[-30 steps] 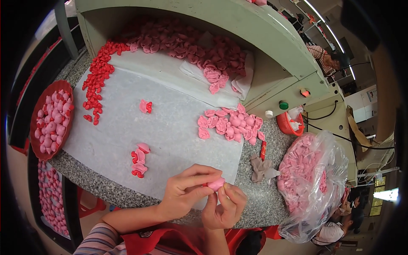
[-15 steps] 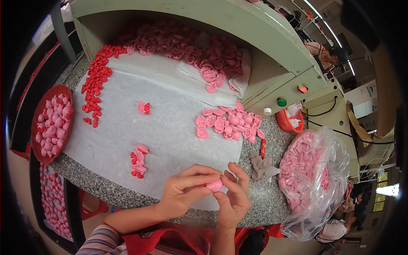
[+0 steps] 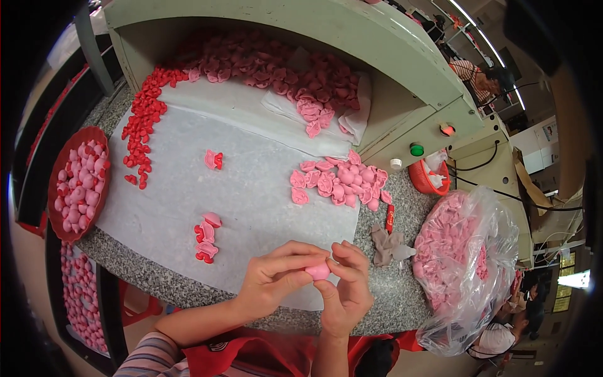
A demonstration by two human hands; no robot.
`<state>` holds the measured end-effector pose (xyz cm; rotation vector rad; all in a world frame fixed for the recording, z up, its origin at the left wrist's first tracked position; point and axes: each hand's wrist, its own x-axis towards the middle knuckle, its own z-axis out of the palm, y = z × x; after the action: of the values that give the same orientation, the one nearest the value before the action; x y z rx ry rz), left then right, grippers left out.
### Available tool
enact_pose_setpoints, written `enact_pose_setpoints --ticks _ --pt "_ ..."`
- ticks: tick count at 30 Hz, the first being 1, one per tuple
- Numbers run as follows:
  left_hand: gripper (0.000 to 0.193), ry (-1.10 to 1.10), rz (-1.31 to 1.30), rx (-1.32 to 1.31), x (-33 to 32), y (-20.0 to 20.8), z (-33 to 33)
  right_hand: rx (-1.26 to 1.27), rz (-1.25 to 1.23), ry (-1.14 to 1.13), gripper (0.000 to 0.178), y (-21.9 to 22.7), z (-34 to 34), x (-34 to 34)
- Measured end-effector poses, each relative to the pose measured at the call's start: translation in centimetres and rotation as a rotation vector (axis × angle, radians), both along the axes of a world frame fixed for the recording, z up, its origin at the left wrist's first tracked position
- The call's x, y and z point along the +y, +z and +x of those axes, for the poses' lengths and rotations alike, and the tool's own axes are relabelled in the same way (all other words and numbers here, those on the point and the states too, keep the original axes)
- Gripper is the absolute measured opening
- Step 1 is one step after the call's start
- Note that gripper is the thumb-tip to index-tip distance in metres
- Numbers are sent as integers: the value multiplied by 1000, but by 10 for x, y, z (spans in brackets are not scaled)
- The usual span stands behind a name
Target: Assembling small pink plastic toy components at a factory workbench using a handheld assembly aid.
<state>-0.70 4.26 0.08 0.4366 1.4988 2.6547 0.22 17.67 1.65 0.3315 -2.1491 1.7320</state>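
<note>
A small rounded pink plastic-looking piece (image 3: 318, 271) is pinched between my two hands, above the front edge of the white sheet. Fingers and thumb of my left hand (image 3: 276, 276) close on its left side. From the right, my right hand (image 3: 347, 283) grips it with thumb and fingertips; part of the piece is hidden by them. Left of my hands, pink shells with red parts (image 3: 205, 237) lie in a short row on the sheet. Farther back sits one more pink-and-red piece (image 3: 213, 159). A heap of pink shells (image 3: 342, 182) spreads beyond my right hand.
White paper (image 3: 157, 207) covers the speckled counter (image 3: 151, 276). Red pieces (image 3: 141, 119) and pink shells (image 3: 326, 81) fill the grey-green hood's (image 3: 402, 69) opening. A red bowl (image 3: 53, 210) stands left; a plastic bag (image 3: 496, 251), grey cloth (image 3: 383, 242) and red basket (image 3: 433, 188) stand right.
The pink piece has turned slightly between my fingers, and the red bit at its left side no longer shows. My right fingers have curled in a little.
</note>
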Motion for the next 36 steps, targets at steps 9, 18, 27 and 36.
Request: enact_pose_setpoints --ticks 9,18,27,36 --pt "35 -237 351 -179 0 -11 -4 1 -38 8 29 9 -5 -2" --pt "34 -288 378 -326 -3 -10 -5 43 -135 -1 29 6 -5 -9" --pt "41 -120 -98 -50 -3 -5 -8 -190 -188 204 22 14 -13 13" --pt "43 -351 352 -590 0 -8 -12 -205 -39 18 30 14 -11 -4"
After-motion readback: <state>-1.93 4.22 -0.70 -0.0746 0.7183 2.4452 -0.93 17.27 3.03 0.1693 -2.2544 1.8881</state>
